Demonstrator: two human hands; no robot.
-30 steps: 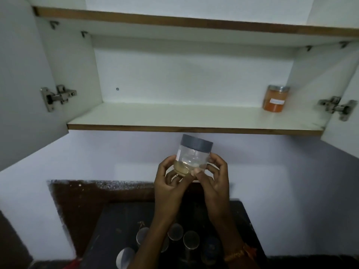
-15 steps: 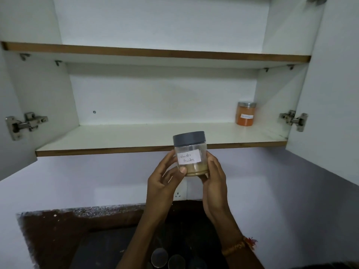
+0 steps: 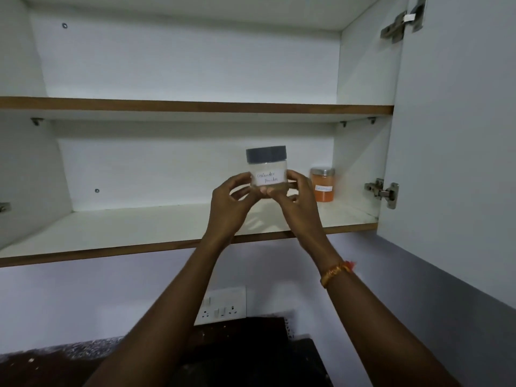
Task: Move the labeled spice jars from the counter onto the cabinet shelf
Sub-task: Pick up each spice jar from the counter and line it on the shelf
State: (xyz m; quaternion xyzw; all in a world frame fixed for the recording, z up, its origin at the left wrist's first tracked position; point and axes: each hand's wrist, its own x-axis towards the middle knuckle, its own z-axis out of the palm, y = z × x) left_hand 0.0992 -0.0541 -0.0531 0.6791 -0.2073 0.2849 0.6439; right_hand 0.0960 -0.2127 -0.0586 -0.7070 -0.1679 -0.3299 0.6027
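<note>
- Holding a clear jar [image 3: 266, 170] with a grey lid and a handwritten label, the left hand [image 3: 227, 206] and right hand [image 3: 296, 202] pinch its lower part from either side, at centre frame, above the lower shelf [image 3: 134, 227].
- Placing looks to be the step in hand; next the jar needs lowering upright onto the shelf and both hands letting go.
- An orange jar [image 3: 323, 184] already stands at the shelf's right end, just right of the held jar; set down clear of it.
- Hinges [image 3: 382, 191] and the open door [image 3: 458, 135] fill the right; a socket panel [image 3: 220, 305] sits on the wall below.
</note>
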